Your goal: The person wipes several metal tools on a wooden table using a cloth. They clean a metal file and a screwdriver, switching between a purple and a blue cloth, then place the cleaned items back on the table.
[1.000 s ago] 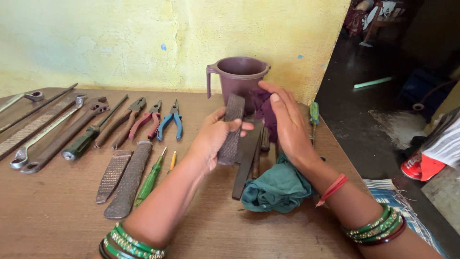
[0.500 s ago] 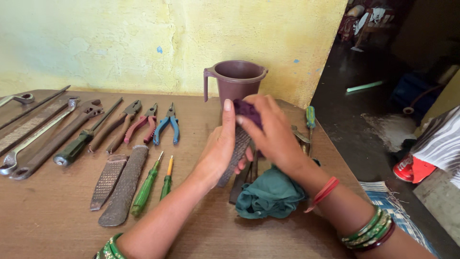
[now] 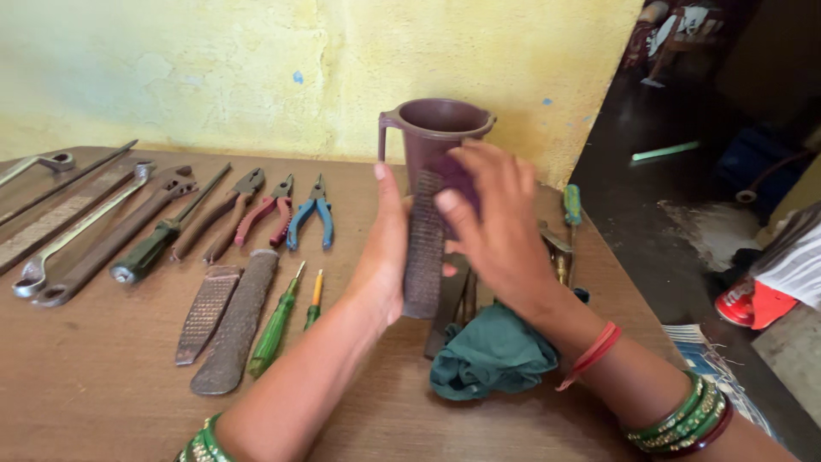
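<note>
Left to right on the brown wooden desk (image 3: 103, 376): long grey steel wrenches (image 3: 94, 248), red- and blue-handled pliers (image 3: 291, 212), two flat rusty rasps (image 3: 224, 321), green-handled screwdrivers (image 3: 278, 321). The left hand (image 3: 385, 257) closes its grip round an upright dark metal file (image 3: 425, 248); the right hand (image 3: 492, 231) presses a purple cloth (image 3: 453, 175) on its upper end, before a maroon plastic jug (image 3: 440, 128), above a green rag (image 3: 492, 355).

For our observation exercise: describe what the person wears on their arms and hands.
Both forearms are bare, with no sleeves or gloves. The left hand has green bangles at the wrist. The right hand has a red thread bracelet, then stacked green bangles with one dark red.
</note>
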